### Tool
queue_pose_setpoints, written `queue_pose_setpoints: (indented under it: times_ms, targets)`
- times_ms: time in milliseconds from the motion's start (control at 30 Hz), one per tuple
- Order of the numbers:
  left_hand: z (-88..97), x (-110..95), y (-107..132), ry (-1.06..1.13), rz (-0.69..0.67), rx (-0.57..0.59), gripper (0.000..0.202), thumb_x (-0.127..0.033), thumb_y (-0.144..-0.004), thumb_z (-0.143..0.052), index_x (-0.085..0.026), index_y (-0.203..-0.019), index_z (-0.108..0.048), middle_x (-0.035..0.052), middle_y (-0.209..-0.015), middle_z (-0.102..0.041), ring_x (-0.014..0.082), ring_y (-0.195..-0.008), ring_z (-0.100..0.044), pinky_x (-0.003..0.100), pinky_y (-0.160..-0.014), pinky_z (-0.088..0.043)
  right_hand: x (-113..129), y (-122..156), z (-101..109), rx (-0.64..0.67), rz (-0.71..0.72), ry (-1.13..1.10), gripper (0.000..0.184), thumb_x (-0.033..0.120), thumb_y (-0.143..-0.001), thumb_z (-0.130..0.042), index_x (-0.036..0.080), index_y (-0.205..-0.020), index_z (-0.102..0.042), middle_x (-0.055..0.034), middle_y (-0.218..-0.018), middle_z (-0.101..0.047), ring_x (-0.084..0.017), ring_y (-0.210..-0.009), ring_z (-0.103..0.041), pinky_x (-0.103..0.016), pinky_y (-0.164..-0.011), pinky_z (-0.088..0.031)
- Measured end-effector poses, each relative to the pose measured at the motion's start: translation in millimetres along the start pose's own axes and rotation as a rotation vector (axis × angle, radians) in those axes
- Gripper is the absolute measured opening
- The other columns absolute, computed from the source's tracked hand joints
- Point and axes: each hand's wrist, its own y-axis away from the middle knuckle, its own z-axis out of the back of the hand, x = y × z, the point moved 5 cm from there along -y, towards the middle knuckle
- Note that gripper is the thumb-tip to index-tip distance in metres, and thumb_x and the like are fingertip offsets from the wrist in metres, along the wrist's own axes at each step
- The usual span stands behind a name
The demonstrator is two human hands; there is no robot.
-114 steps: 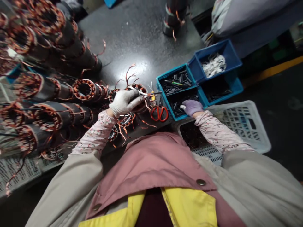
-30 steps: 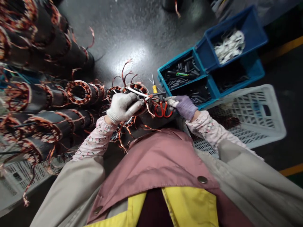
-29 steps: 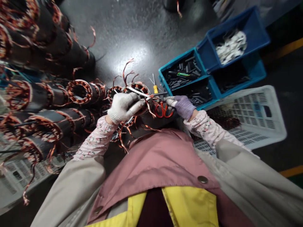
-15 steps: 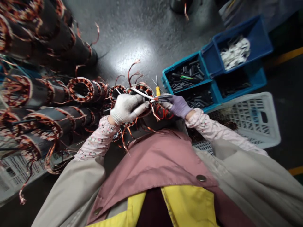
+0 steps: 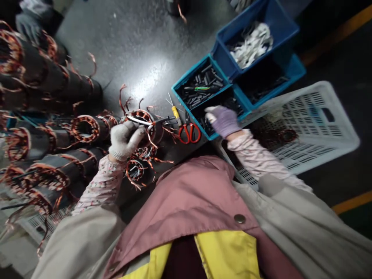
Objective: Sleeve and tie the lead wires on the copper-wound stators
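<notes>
My left hand, in a white knit glove, is closed around copper wire leads and a thin white sleeve on a stator with copper windings that lies on the dark table. My right hand, in a purple glove, reaches into the near compartment of a teal bin that holds short black tubes. Its fingers are curled down among the tubes; what they hold, if anything, is hidden. Red-handled scissors lie on the table between my hands, beside a small yellow-handled tool.
Several wound stators are stacked on the left. A dark blue bin with white pieces sits behind the teal one. A white slatted crate stands at the right. Another person's gloved hand shows at the top left.
My right hand has left the wire leads at the stator and moved right into the teal bin. My left hand keeps its grip. The view has shifted to the right.
</notes>
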Motion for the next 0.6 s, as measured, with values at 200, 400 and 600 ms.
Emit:
queue_pose_setpoints:
  times_ms: [200,400,600]
  targets:
    - [-4.6,-6.0,-1.8,-0.051,-0.046,-0.054,0.019,-0.037,-0.089,-0.063,-0.020,-0.081,-0.068,-0.0023,-0.061,-0.062,0.0106,-0.053,-0.056,0.025,-0.052,-0.043,-42.6,-18.1,7.2,0.047,-0.188,0.124,0.017,0.003,-0.074,-0.071,0.007,-0.061,-0.060,-0.0295,-0.109,-0.064,-0.043,-0.108,-0.061,-0.064,-0.090,-0.041]
    - [-3.5,-6.4,-6.5,-0.010,-0.060,0.091,0.020,-0.037,-0.088,-0.063,-0.019,-0.082,-0.069,-0.0007,-0.066,-0.065,0.0111,-0.056,-0.057,0.025,-0.053,-0.043,-29.9,-10.8,17.4,-0.018,-0.161,0.023,0.015,0.005,-0.078,-0.066,0.013,-0.068,-0.059,-0.0116,-0.071,-0.063,-0.031,-0.096,-0.064,-0.055,-0.094,-0.043]
    - [0.0,-7.1,-9.9,-0.017,-0.133,0.140,0.020,-0.035,-0.088,-0.062,-0.018,-0.079,-0.068,-0.0019,-0.061,-0.062,0.0093,-0.052,-0.054,0.023,-0.051,-0.040,15.2,49.3,-69.8,0.248,-0.302,-0.905,0.017,0.019,-0.086,-0.061,0.016,-0.099,-0.070,0.0010,-0.065,-0.063,-0.009,-0.049,-0.054,-0.022,-0.051,-0.047]
